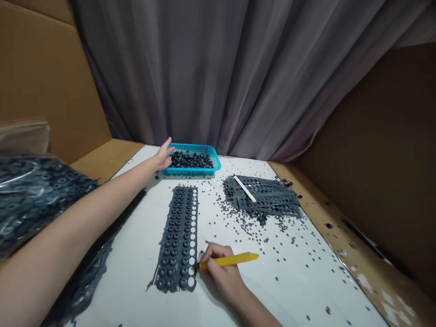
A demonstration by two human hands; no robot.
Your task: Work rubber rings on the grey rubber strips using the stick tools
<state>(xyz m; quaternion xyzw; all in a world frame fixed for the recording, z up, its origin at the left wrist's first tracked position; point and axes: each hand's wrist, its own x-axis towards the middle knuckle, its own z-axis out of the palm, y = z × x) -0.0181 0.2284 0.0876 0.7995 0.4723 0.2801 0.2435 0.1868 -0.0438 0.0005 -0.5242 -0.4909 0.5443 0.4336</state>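
My left hand (pixel 164 156) reaches across to the left end of a turquoise plastic basket (pixel 218 164), its fingers apart at the rim. Small black rubber pieces (pixel 190 160) fill the basket's bottom. My right hand (pixel 221 272) is closed round a yellow-handled tool (pixel 235 260), held like a pen. The tool's dark tip points left, at the right edge of a dark grey moulded rubber sheet (pixel 181 240). Rows of raised rings stand on that sheet. Along its right side runs a column of round holes with the white surface showing through.
A pile of perforated rubber sheets (pixel 272 195) lies to the right, with a white stick (pixel 244 188) across it. Small black discs are scattered around it. At left are a clear bag (pixel 30 195) of black rings and more rubber sheet (pixel 91 272). Cardboard walls and a grey curtain (pixel 190 68) enclose the table.
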